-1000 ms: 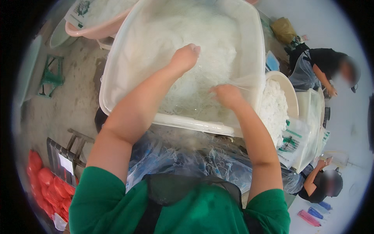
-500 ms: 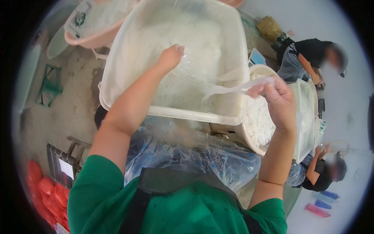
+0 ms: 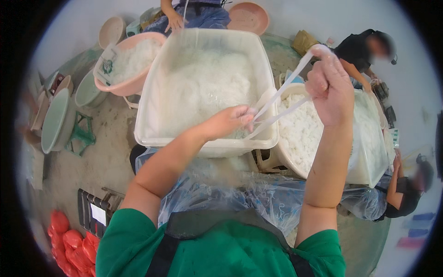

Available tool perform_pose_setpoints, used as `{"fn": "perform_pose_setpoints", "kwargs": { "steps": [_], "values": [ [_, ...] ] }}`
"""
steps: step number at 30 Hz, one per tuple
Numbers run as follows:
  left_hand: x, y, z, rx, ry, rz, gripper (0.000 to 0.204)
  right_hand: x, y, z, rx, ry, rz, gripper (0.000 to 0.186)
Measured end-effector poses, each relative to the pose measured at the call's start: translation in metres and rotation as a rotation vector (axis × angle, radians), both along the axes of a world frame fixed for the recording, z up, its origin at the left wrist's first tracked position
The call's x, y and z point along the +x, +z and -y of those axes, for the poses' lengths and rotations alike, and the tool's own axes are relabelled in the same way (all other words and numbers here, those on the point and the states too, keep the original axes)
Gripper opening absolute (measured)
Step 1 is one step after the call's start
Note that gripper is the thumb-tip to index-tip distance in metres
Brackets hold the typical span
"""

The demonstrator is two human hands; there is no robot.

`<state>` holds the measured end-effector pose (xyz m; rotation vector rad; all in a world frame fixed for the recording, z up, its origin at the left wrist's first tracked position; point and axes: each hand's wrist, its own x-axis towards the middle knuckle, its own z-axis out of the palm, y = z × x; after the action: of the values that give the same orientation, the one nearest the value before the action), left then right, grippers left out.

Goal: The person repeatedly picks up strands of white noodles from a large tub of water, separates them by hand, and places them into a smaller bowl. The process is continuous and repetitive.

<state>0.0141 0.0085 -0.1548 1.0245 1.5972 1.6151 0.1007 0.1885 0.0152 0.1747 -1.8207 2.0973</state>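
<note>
A bundle of long, wet white strands (image 3: pixel 287 89) is stretched between my two hands. My right hand (image 3: pixel 328 87) is raised beyond the right side of a large white tub (image 3: pixel 203 148); the strands loop over its index finger and its other fingers are curled. My left hand (image 3: pixel 230 121) is closed on the strands over the tub's near right part, fingertips pressed together. Inside the tub lies a loose mass of similar whitish strands (image 3: pixel 207 81) in what looks like water. I cannot tell what the strands are made of.
Right of the tub stands a round cream tub (image 3: pixel 302 138) of white clumps, beside a translucent bin (image 3: pixel 369 143). A pink basin (image 3: pixel 127 87) sits at the left. A co-worker's hand (image 3: pixel 175 21) is at the far side; other co-workers (image 3: pixel 364 51) work at the right.
My left hand has come out of the tub's middle, nearer and to the right, onto the strands. My right hand has risen, drawing the strands up into a loop. The view has shifted.
</note>
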Motion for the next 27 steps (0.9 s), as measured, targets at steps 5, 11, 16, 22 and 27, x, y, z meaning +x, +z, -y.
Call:
{"fn": "perform_pose_setpoints", "kwargs": {
  "steps": [5,11,16,22,27],
  "values": [
    [0.008,-0.017,0.015,-0.152,0.077,-0.062,0.024,-0.001,-0.024,-0.034,0.006,-0.021,0.040,0.024],
    [0.019,0.084,0.004,-0.149,0.014,-0.399,0.027,-0.003,-0.094,-0.023,1.233,-0.143,0.017,0.022],
    [0.018,0.127,-0.005,-0.073,0.091,-0.660,0.024,0.006,-0.084,0.000,0.598,0.232,0.080,0.023],
    [0.016,0.051,-0.007,-0.180,0.742,-0.954,0.027,0.010,-0.076,0.024,0.655,-0.401,-0.293,0.016],
    [0.066,0.028,-0.023,0.027,0.558,-0.642,0.037,0.014,-0.070,0.026,0.797,-0.510,-0.381,0.018]
  ]
}}
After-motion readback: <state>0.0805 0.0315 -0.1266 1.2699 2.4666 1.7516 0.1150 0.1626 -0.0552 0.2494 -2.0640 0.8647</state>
